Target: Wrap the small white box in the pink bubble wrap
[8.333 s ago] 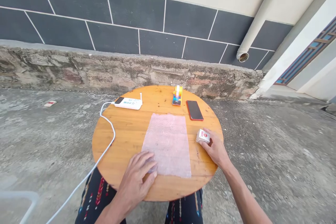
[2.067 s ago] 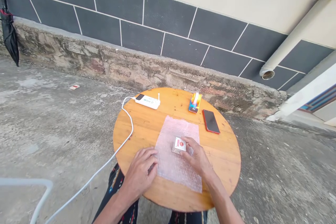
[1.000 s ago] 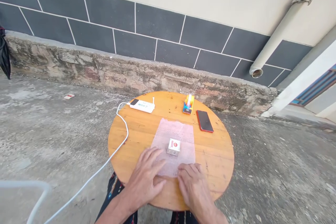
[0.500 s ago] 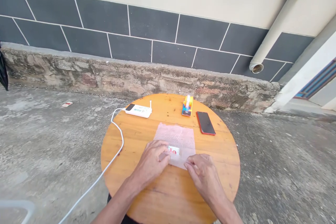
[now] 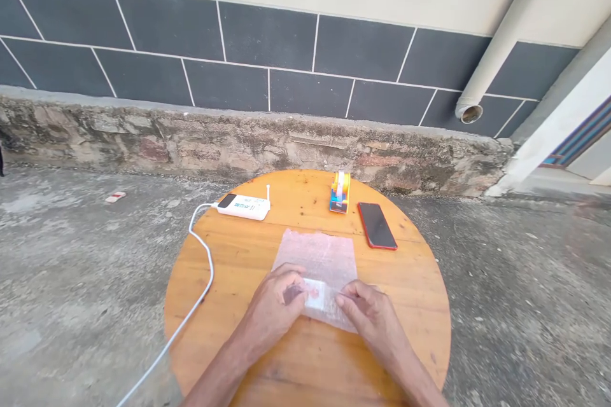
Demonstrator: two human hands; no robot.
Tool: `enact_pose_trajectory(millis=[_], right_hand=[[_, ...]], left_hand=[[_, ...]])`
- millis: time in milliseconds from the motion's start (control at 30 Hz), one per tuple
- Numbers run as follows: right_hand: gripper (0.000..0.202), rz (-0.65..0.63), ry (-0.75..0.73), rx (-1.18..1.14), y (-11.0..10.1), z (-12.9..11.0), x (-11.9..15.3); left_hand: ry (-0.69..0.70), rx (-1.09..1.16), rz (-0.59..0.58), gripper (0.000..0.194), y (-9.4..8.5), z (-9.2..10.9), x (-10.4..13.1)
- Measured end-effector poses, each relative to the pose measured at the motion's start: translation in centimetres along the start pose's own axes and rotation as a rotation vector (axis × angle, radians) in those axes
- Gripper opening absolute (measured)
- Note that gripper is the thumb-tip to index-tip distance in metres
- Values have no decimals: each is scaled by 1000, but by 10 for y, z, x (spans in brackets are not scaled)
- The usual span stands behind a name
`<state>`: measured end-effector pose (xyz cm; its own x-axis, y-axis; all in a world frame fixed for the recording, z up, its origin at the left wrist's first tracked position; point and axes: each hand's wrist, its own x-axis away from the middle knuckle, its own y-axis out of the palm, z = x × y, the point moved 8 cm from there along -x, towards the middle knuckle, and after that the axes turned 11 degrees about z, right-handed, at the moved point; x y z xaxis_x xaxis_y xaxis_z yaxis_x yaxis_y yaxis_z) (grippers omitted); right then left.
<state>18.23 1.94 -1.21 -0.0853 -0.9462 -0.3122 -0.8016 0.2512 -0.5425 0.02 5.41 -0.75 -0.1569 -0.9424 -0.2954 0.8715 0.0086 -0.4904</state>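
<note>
A sheet of pinkish translucent wrap (image 5: 317, 251) lies on the round wooden table (image 5: 229, 273). On its near part is a small white card-like item with a red mark (image 5: 314, 293), looking hazy as if a layer of the wrap covers it. My left hand (image 5: 279, 299) pinches the wrap just left of that item. To the right of it, my right hand (image 5: 365, 305) pinches the wrap between thumb and fingers.
A white device with an antenna (image 5: 243, 206) and a white cable (image 5: 211, 267) sits at the table's back left. Behind the wrap stands a yellow and blue tape dispenser (image 5: 340, 193). A red-edged phone (image 5: 377, 226) lies at the right.
The small item showed clearly before and now looks hazy under the wrap. Both hands stay beside it, still pinching. The whole view has shifted slightly and the table appears larger.
</note>
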Motion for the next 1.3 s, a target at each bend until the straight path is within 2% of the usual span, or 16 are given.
enact_pose_trajectory(millis=[133,200,267,367,433,533,733,967,1033,1133,1300], right_hand=[[32,-7,74,-144,-20,-2,-11],[26,-42,23,-119,-21,-10,-18],[25,-130,-99,-46,-9,-23,-22],[44,-259,-261,89,18,-41,-18],[53,-303,-285,166,32,-45,-15],[51,-302,-262,260,41,-44,-14],[47,-193,-285,313,34,-40,-17],[46,-195,-290,330,36,-35,-18],[45,-181,-313,309,29,-38,-17],[46,-138,-282,216,6,-40,-12],[57,-225,-124,161,-11,-23,9]], left_hand=[[104,-51,-6,16,-9,6,19],[190,-74,-4,19,-12,11,33],[246,-99,7,20,-14,12,47],[304,-126,35,22,-14,12,61],[342,-134,48,24,-13,13,67],[374,-138,59,27,-13,14,71],[368,-138,73,27,-19,15,73],[305,-175,24,22,-16,10,73],[289,-169,20,19,-15,10,70],[239,-130,9,15,-17,12,62],[113,-13,-2,14,-18,19,32]])
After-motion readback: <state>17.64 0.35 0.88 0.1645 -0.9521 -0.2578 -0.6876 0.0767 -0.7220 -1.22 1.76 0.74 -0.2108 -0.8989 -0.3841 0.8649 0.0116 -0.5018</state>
